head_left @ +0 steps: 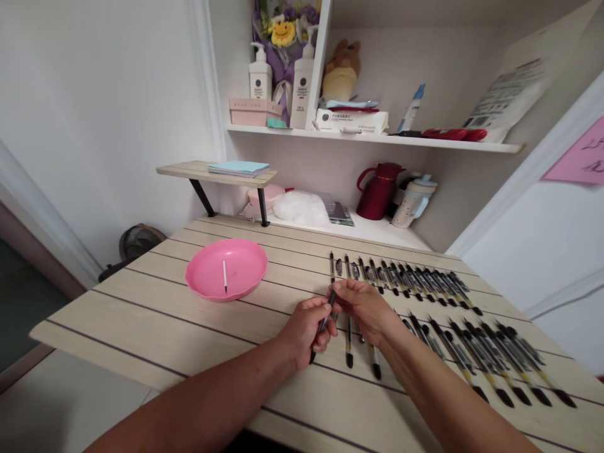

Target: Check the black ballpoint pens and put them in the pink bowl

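My left hand (306,330) is closed around a dark pen (323,323), which slants upward from its grip. The fingertips of my right hand (365,307) pinch that pen's upper end. Rows of similar black-and-clear pens (415,280) lie side by side on the wooden table (155,314), beyond and to the right of my hands. Nearer rows of pens (493,362) run past my right forearm, which hides part of them. To the left, a pink scalloped dish (198,286) holds a thin white stick with a dark tip (225,277).
A small raised stand (184,168) bears blue paper (239,167) at the table's back left. Behind the table are a red jug (377,192), a pale tumbler (414,204) and a white plastic bag (302,209). A shelf (406,139) with bottles hangs above.
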{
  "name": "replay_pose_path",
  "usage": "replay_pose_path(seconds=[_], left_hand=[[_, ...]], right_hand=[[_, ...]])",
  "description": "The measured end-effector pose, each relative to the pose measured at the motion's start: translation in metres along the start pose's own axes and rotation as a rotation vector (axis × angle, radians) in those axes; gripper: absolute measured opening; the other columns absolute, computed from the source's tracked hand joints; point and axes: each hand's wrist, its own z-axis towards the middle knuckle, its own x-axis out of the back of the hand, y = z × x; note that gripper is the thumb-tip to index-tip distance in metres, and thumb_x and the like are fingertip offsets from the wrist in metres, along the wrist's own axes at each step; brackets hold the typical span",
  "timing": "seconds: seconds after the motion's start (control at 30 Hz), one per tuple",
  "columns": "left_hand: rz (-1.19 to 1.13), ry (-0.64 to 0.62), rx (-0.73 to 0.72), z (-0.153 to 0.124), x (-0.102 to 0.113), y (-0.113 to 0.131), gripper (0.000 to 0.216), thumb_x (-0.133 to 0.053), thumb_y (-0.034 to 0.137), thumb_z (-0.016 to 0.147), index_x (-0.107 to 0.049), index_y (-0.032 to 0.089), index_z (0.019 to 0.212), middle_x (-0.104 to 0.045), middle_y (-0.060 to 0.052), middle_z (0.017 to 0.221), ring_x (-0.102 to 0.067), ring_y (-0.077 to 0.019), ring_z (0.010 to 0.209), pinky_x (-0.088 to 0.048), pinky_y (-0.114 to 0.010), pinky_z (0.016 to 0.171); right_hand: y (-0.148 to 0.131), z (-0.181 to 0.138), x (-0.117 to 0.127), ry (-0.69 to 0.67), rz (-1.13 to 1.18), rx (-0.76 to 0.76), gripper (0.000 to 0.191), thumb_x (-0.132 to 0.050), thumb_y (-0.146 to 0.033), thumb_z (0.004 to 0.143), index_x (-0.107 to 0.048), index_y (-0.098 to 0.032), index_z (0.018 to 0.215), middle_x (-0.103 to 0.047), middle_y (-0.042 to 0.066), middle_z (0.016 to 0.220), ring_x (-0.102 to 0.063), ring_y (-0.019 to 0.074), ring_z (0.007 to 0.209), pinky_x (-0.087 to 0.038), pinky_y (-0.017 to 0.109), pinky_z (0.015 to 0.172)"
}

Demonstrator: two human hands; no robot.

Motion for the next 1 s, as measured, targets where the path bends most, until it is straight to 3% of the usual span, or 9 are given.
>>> replay_pose_path(seconds=[0.27,0.33,0.47,0.63,0.7,0.83,0.9,1.0], left_hand=[[-0.079,-0.113,0.031,-0.001,0.004,0.011,0.02,-0.053,0.035,0.073,-0.05,0.017,0.082,-0.049,0.005,0.049,-0.026,-0.0016,0.028,-0.011,-0.016,0.032],[-0.091,-0.102,0.03,-0.002,0.004,0.01,0.02,-0.053,0.035,0.073,-0.05,0.017,0.082,-0.049,0.005,0.05,-0.025,-0.0014,0.028,-0.011,-0.016,0.032],[-0.126,-0.097,0.069,-0.003,0.003,0.008,0.018,-0.053,0.034,0.074,-0.05,0.018,0.082,-0.047,0.005,0.05,-0.023,-0.0007,0.029,-0.009,-0.015,0.033],[-0.192,-0.128,0.167,-0.004,0.002,0.005,0.018,-0.053,0.031,0.074,-0.053,0.017,0.086,-0.046,0.005,0.052,-0.02,0.0005,0.031,-0.008,-0.014,0.036],[-0.183,-0.071,0.14,-0.003,0.002,0.003,0.019,-0.053,0.031,0.074,-0.054,0.016,0.086,-0.047,0.004,0.054,-0.023,-0.0001,0.033,-0.011,-0.014,0.036],[-0.059,0.183,0.005,0.002,0.003,0.0,0.019,-0.054,0.031,0.07,-0.056,0.015,0.08,-0.05,0.001,0.061,-0.043,-0.0059,0.045,-0.027,-0.016,0.04],[0.108,0.266,-0.052,0.005,0.006,0.002,0.016,-0.055,0.029,0.068,-0.058,0.015,0.076,-0.05,0.001,0.06,-0.046,-0.0087,0.051,-0.032,-0.019,0.045],[0.545,0.316,-0.198,0.008,0.015,0.007,0.013,-0.055,0.027,0.067,-0.057,0.017,0.058,-0.043,0.002,0.05,-0.043,-0.0114,0.052,-0.03,-0.022,0.048]], right_hand=[[0.0,-0.002,-0.008,-0.063,0.168,0.104,0.027,-0.068,-0.039,0.062,-0.059,-0.017,0.074,-0.063,0.004,0.071,-0.049,0.0085,0.05,-0.041,0.022,0.05],[0.0,-0.004,-0.009,-0.072,0.137,0.072,0.03,-0.065,-0.044,0.064,-0.058,-0.017,0.076,-0.06,0.001,0.064,-0.047,0.008,0.046,-0.041,0.023,0.049],[0.004,-0.002,-0.008,-0.014,0.061,0.041,0.03,-0.068,-0.043,0.061,-0.054,-0.016,0.06,-0.048,-0.005,0.044,-0.039,0.006,0.036,-0.037,0.021,0.042],[0.002,0.01,-0.002,0.11,0.188,0.1,0.019,-0.067,-0.032,0.062,-0.059,-0.018,0.072,-0.063,0.004,0.07,-0.058,0.014,0.061,-0.041,0.022,0.044],[-0.001,0.014,0.004,0.194,0.189,0.135,0.019,-0.068,-0.031,0.062,-0.06,-0.019,0.075,-0.063,0.004,0.072,-0.06,0.0159,0.068,-0.046,0.024,0.05],[-0.004,0.013,0.014,0.303,0.088,0.167,0.025,-0.071,-0.032,0.056,-0.062,-0.018,0.075,-0.061,0.002,0.066,-0.058,0.0138,0.062,-0.048,0.025,0.054],[-0.003,0.008,0.018,0.283,-0.02,0.134,0.025,-0.07,-0.033,0.057,-0.063,-0.017,0.075,-0.06,0.001,0.063,-0.057,0.0133,0.059,-0.046,0.025,0.051],[0.003,-0.001,0.025,0.222,-0.241,0.099,0.023,-0.065,-0.035,0.062,-0.064,-0.017,0.077,-0.06,0.001,0.059,-0.055,0.0126,0.056,-0.043,0.024,0.049]])
